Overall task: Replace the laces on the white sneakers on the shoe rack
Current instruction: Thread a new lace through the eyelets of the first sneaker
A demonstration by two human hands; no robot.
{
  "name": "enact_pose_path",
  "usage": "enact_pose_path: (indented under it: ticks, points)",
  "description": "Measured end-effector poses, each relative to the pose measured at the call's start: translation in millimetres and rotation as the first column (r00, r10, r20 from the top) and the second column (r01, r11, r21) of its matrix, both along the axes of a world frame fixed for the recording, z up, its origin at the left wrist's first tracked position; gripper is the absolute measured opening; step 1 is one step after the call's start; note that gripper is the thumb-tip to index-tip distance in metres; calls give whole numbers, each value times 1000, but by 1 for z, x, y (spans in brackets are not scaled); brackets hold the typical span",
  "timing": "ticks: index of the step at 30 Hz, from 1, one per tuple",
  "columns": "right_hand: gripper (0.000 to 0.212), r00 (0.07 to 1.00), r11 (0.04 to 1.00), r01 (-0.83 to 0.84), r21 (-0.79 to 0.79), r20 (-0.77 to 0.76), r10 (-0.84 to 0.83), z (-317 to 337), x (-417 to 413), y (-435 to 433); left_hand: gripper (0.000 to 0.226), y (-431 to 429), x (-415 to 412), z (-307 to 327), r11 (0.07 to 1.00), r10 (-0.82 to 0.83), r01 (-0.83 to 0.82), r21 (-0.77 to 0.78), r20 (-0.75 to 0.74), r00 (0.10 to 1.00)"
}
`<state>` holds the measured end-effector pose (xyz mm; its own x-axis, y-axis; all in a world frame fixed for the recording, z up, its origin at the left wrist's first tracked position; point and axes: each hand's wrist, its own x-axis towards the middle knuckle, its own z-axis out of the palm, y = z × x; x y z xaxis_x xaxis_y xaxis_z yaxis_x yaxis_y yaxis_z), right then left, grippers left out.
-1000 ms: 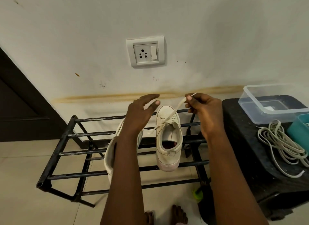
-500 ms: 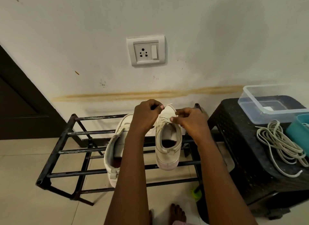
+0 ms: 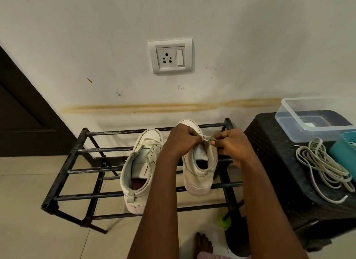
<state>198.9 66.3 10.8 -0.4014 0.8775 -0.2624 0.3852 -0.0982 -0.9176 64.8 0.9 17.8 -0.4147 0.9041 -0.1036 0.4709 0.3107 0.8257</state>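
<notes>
Two white sneakers stand on the black metal shoe rack point(image 3: 77, 170), toes to the wall. The left sneaker point(image 3: 141, 168) has a loose lace across its tongue. Over the right sneaker point(image 3: 200, 174) both hands meet at the eyelets. My left hand point(image 3: 181, 141) is curled and pinches the lace point(image 3: 207, 138) near its tip. My right hand point(image 3: 231, 145) pinches the shoe's upper edge at the same spot. How the lace runs under the hands is hidden.
A black stool point(image 3: 285, 181) to the right carries a clear plastic box point(image 3: 300, 123), a teal container point(image 3: 344, 150) and a heap of white laces point(image 3: 325, 166). A wall socket point(image 3: 170, 56) sits above the rack. A bare foot point(image 3: 204, 243) and a green object point(image 3: 224, 222) are on the tiled floor.
The right hand, which held the lace pulled up and out to the right, came down to the shoe. Both hands now meet at the right sneaker's eyelets.
</notes>
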Motion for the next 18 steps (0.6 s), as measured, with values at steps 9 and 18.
enact_pose_path:
  ticks: [9, 18]
  points:
    - [21, 998, 998, 60, 4, 22, -60, -8, -6, 3, 16, 3, 11, -10, 997, 46, -41, 70, -69, 997]
    - [17, 992, 992, 128, 8, 18, -128, -10, -13, 1, 14, 6, 14, -15, 982, 141, -138, 131, -17, 990]
